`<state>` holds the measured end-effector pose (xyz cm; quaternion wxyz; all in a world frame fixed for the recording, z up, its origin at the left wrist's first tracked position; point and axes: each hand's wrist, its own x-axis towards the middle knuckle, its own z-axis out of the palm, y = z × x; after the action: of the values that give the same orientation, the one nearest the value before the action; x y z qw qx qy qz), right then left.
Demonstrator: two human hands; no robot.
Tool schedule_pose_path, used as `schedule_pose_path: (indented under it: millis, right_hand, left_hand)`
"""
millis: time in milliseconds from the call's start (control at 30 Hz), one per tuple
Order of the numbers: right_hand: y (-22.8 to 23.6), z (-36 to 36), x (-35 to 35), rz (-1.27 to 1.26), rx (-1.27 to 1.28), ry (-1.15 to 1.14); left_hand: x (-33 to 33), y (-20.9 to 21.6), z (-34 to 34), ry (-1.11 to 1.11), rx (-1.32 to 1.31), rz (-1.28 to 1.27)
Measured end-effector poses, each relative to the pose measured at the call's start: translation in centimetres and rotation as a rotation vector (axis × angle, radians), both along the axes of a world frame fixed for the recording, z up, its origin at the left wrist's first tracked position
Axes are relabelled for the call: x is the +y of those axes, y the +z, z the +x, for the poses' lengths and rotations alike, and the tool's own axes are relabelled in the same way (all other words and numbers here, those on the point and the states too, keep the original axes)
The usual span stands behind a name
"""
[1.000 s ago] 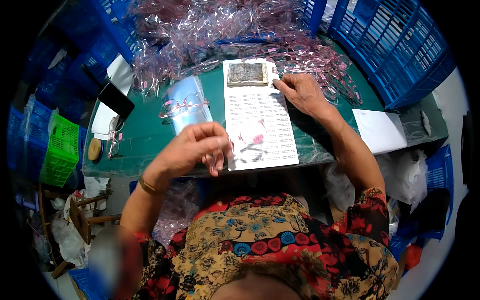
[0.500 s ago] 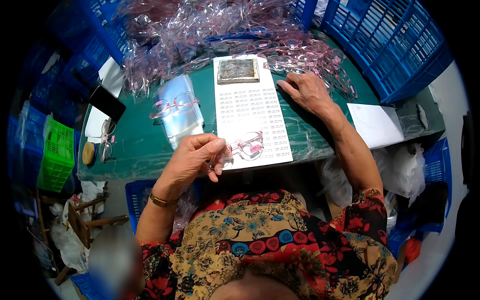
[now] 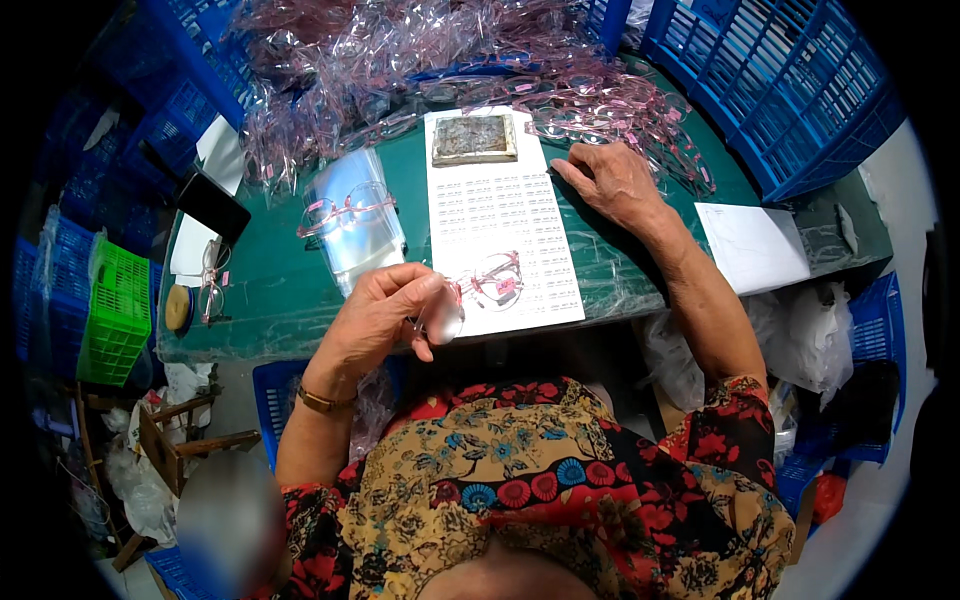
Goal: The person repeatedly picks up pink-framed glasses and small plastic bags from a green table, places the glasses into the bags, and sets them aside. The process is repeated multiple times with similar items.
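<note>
Pinched in my left hand (image 3: 385, 305) is a pair of pink-rimmed eyeglasses (image 3: 497, 283), held by one side above the lower part of a white label sheet (image 3: 465, 240). A small pink tag shows on its far lens. My right hand (image 3: 615, 185) rests on the table at the sheet's upper right edge, fingers curled under and thumb pointing left, with nothing visible in it. On the sheet's top end lies a worn rectangular block (image 3: 474, 138). Left of the sheet, a second pair of glasses (image 3: 347, 209) lies on a stack of clear plastic sleeves (image 3: 365, 255).
Many bagged glasses (image 3: 400, 60) heap along the back of the green table (image 3: 620, 285), with loose pink frames (image 3: 640, 125) to the right. A blue crate (image 3: 780, 100) stands back right. White paper (image 3: 750, 245), a dark phone-like slab (image 3: 212, 205) and another pair of glasses (image 3: 212, 280) lie at the sides.
My left hand has turned the eyeglasses slightly, so the far lens tips up and sits a little higher over the sheet. My right hand stays almost where it was.
</note>
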<state>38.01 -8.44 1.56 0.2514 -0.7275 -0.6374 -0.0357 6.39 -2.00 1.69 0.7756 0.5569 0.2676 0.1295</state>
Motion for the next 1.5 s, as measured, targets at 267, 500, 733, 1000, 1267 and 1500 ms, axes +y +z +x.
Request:
schedule_pose_path:
  millis: [267,500,733,1000,1267,1500]
  right_hand:
    - [0.0,0.3,0.0,-0.022,-0.022,-0.021]
    - [-0.1,-0.5,0.1,-0.010,-0.008,-0.043]
    - [0.1,-0.6,-0.1,-0.047,0.017,-0.031]
    - [-0.3,-0.5,0.0,-0.028,0.018,-0.072]
    - [-0.4,-0.6,0.4,-0.047,0.331,-0.076]
    - [1.2,-3.8,-0.4,-0.063,0.693,0.082]
  left_hand:
    - [0.3,-0.1,-0.1,-0.006,-0.023,-0.053]
    - [0.5,-0.2,-0.2,-0.024,-0.037,-0.083]
    - [1.0,-0.1,-0.3,-0.041,-0.098,-0.148]
    - [1.1,-0.2,-0.3,-0.071,-0.102,-0.132]
    - [1.2,-0.1,-0.3,-0.082,-0.109,-0.153]
    - [1.1,0.0,-0.3,-0.062,-0.121,-0.118]
